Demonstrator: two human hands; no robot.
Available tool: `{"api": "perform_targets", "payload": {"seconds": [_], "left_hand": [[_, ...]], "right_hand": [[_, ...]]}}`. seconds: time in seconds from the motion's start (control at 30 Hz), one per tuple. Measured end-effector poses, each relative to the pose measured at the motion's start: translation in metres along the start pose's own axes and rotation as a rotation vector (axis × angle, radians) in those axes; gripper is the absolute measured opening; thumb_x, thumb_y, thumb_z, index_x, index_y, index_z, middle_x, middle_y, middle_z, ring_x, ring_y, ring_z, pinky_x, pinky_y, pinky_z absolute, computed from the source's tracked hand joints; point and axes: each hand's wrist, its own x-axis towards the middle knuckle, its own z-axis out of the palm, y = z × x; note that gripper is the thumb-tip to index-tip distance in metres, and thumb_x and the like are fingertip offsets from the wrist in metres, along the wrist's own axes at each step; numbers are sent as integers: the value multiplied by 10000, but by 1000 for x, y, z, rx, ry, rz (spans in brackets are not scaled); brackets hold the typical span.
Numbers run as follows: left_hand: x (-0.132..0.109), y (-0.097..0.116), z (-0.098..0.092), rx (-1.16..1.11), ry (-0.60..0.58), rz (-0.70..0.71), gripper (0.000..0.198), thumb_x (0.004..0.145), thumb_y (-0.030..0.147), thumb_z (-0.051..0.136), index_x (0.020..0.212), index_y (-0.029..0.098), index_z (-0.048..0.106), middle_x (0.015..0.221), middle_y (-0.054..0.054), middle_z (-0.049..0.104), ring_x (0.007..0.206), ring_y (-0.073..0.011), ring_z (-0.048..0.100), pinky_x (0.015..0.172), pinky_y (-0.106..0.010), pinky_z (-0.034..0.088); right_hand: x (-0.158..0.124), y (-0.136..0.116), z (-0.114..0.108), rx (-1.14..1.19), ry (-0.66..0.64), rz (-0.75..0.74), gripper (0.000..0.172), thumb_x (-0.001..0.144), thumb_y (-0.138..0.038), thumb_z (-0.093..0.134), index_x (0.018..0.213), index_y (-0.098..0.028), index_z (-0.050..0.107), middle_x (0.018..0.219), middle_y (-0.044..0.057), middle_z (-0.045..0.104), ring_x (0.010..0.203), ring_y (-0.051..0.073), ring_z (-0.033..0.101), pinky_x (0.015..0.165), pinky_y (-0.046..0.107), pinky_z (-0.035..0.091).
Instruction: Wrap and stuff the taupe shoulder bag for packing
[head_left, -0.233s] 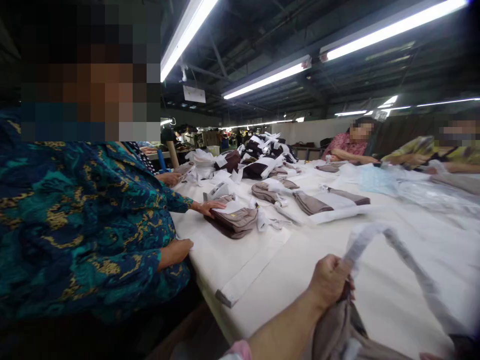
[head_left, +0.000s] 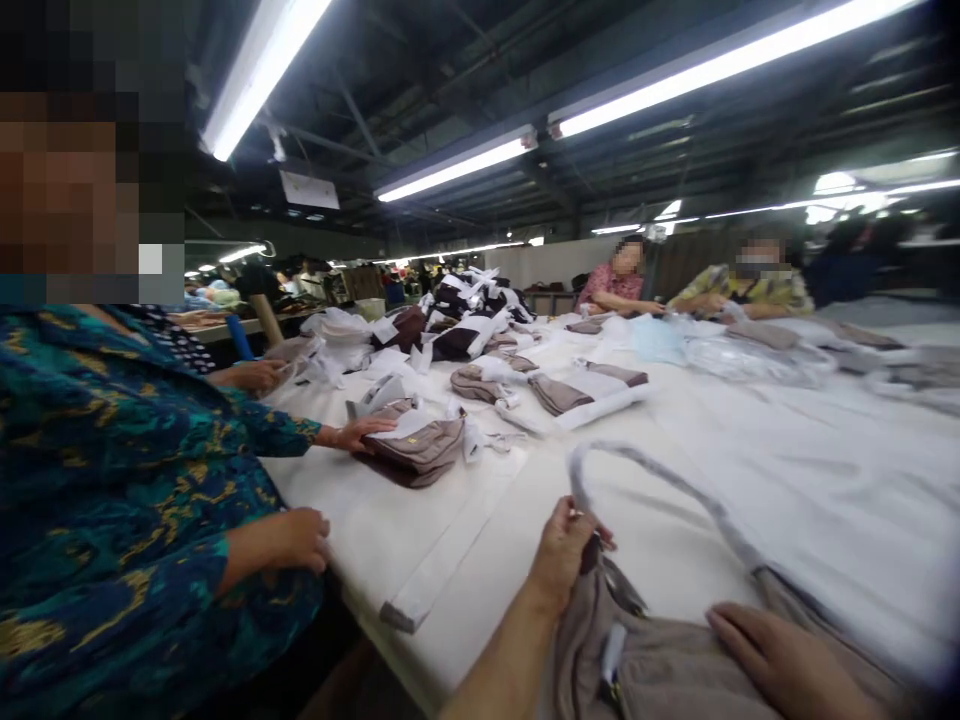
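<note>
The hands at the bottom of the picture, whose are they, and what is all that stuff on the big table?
They belong to the person wearing the camera on their head, so you see what that person sees. The left hand grips one end of a paper-wrapped looping handle. The right hand lies flat on the taupe fabric handbag that the handle belongs to. The long white-covered table holds more taupe bags, like the one under a hand of the neighbour in the blue-green patterned blouse. Other people sit across the table.
</note>
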Motion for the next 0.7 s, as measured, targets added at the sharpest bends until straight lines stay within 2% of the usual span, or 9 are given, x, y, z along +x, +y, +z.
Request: {"api": "perform_targets", "payload": {"seconds": [0.07, 0.13, 0.2, 0.27, 0.33, 0.4, 0.5, 0.63, 0.7], "left_hand": [[-6, 4, -4, -13, 2, -18, 423, 681, 460, 655, 920, 155, 484, 770, -26, 619, 651, -127, 602, 630, -219, 412], [-11, 7, -4, -25, -4, -34, 382, 692, 428, 660, 913, 155, 509, 852, -46, 625, 691, -135, 603, 656, -228, 405], [-15, 9, 0, -24, -18, -43, 343, 705, 406, 656, 894, 147, 535, 890, -64, 626, 718, -150, 602, 680, -243, 401], [-18, 10, 7, 21, -41, -46, 315, 716, 393, 649, 870, 133, 561, 863, -73, 634, 737, -160, 592, 706, -251, 395], [-21, 10, 12, 98, -65, -58, 310, 729, 397, 635, 856, 119, 583, 825, -75, 644, 753, -158, 574, 731, -247, 388], [-24, 10, 13, 144, -81, -87, 315, 744, 402, 620, 862, 112, 586, 825, -76, 649, 763, -150, 559, 752, -245, 385], [-27, 9, 8, 109, -62, -140, 318, 751, 397, 615, 896, 121, 553, 813, -60, 636, 758, -145, 555, 757, -253, 396], [-28, 7, 1, 79, 2, -166, 353, 743, 413, 608, 946, 133, 535, 828, -51, 611, 783, -157, 553, 760, -270, 414], [-27, 6, 3, 159, 3, -116, 331, 763, 410, 576, 945, 134, 557, 884, -55, 599, 837, -164, 537, 792, -270, 407]], "right_hand": [[11, 1, -8, -48, -84, -63, 359, 839, -427, 364, 708, -248, 646, 749, 43, 683, 716, 226, 631, 677, 323, 471], [33, 6, -19, -162, 59, -47, 322, 845, -384, 370, 883, -214, 641, 905, 79, 672, 837, 245, 614, 745, 344, 459], [59, 14, -30, -305, 219, 25, 352, 826, -348, 423, 1088, -164, 569, 1123, 132, 587, 1007, 278, 548, 821, 372, 436], [84, 22, -34, -380, 266, 85, 434, 811, -320, 468, 1202, -132, 480, 1228, 162, 504, 1101, 290, 481, 865, 382, 412], [104, 28, -31, -379, 243, 121, 487, 793, -299, 511, 1246, -138, 430, 1245, 159, 488, 1122, 280, 462, 870, 372, 407], [116, 33, -25, -356, 201, 163, 503, 764, -270, 552, 1242, -163, 435, 1183, 141, 539, 1066, 268, 507, 818, 351, 430], [123, 45, -21, -329, 143, 292, 332, 765, -187, 512, 1095, -178, 552, 980, 126, 629, 890, 249, 593, 700, 326, 449], [114, 74, -41, -325, 158, 548, 257, 774, -141, 403, 924, -125, 611, 896, 205, 622, 799, 299, 610, 610, 380, 440], [106, 81, -57, -308, 173, 592, 249, 756, -183, 440, 910, -101, 618, 879, 235, 614, 805, 339, 602, 591, 405, 436]]}}
